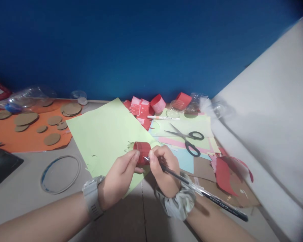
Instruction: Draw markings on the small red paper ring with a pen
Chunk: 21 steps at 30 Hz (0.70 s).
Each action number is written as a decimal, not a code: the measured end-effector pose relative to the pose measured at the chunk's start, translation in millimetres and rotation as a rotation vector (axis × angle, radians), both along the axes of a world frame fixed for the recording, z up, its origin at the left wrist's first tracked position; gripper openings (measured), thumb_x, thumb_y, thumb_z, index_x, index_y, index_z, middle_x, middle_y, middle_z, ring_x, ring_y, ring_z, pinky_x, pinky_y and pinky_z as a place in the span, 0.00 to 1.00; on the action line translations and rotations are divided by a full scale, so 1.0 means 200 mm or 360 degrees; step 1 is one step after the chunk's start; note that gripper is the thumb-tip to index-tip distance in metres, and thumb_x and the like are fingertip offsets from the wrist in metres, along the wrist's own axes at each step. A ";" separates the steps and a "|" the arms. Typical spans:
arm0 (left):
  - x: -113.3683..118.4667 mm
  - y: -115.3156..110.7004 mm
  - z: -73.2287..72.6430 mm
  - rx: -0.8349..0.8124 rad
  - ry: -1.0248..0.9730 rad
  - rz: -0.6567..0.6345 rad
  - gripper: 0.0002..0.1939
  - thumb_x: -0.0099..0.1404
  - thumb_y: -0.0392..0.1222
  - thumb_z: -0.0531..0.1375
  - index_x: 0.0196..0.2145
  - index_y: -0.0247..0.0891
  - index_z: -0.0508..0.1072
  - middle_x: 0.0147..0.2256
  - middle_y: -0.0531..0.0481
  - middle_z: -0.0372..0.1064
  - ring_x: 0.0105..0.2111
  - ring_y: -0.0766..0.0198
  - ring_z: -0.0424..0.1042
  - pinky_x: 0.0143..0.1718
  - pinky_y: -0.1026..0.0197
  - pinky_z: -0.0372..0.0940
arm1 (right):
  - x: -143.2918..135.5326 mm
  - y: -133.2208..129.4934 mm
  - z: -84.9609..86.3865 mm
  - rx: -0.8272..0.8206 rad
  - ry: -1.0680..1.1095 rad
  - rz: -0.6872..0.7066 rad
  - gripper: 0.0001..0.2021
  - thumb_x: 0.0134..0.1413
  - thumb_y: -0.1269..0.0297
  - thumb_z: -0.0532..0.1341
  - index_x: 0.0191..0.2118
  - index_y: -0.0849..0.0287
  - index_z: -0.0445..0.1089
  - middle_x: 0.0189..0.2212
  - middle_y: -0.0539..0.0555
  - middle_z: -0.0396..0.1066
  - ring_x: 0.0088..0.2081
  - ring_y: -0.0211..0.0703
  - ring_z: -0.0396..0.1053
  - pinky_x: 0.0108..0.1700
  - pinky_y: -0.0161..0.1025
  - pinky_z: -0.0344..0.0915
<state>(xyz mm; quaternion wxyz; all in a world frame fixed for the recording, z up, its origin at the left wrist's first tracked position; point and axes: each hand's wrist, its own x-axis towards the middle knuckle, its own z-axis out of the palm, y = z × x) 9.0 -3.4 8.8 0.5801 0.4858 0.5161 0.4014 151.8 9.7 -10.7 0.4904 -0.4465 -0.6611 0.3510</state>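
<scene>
Between my two hands is a small red paper ring point(142, 148), with a green jagged piece of paper beside its left edge. My left hand point(123, 170) pinches the ring from the left, thumb on its front. A black and clear pen point(201, 190) is in my right hand point(166, 167), its tip against the front of the ring and its long end slanting down to the right. The right fingers also press close to the ring's right side. Beneath the ring lies a large light green sheet point(103, 127).
Black-handled scissors point(188, 137) lie open on coloured papers at right. Red paper rings point(158, 103) and a white marker point(163, 118) are behind. Cardboard discs point(26, 118) rest on orange paper point(5, 136) at left, near a tape ring point(44, 178) and phone point(5, 166).
</scene>
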 end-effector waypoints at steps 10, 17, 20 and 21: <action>-0.01 0.00 -0.02 0.0015 0.0078 -0.0055 0.15 0.72 0.47 0.50 0.35 0.36 0.72 0.33 0.50 0.73 0.33 0.62 0.76 0.36 0.65 0.73 | -0.01 0.01 0.02 -0.0016 -0.0092 -0.0037 0.12 0.63 0.65 0.56 0.28 0.55 0.58 0.23 0.45 0.60 0.24 0.35 0.58 0.28 0.34 0.57; -0.01 0.00 -0.01 0.0015 0.0076 -0.0059 0.14 0.72 0.46 0.50 0.33 0.37 0.69 0.32 0.51 0.71 0.34 0.63 0.76 0.36 0.66 0.73 | 0.00 0.01 0.02 -0.0017 -0.0082 0.0024 0.12 0.64 0.66 0.56 0.27 0.56 0.57 0.22 0.44 0.58 0.24 0.34 0.56 0.28 0.33 0.56; -0.01 0.00 -0.01 0.0019 0.0078 -0.0071 0.14 0.71 0.46 0.49 0.33 0.38 0.69 0.33 0.51 0.72 0.36 0.62 0.76 0.36 0.66 0.73 | 0.01 0.01 0.02 -0.0046 -0.0045 0.0055 0.13 0.64 0.66 0.56 0.27 0.56 0.57 0.23 0.44 0.59 0.24 0.33 0.56 0.27 0.33 0.56; -0.01 0.00 -0.01 0.0019 0.0081 -0.0075 0.14 0.72 0.46 0.49 0.33 0.38 0.69 0.33 0.51 0.72 0.36 0.62 0.76 0.36 0.66 0.73 | 0.01 0.01 0.01 -0.0059 -0.0031 0.0051 0.12 0.64 0.66 0.56 0.27 0.56 0.58 0.23 0.44 0.59 0.24 0.33 0.57 0.27 0.33 0.56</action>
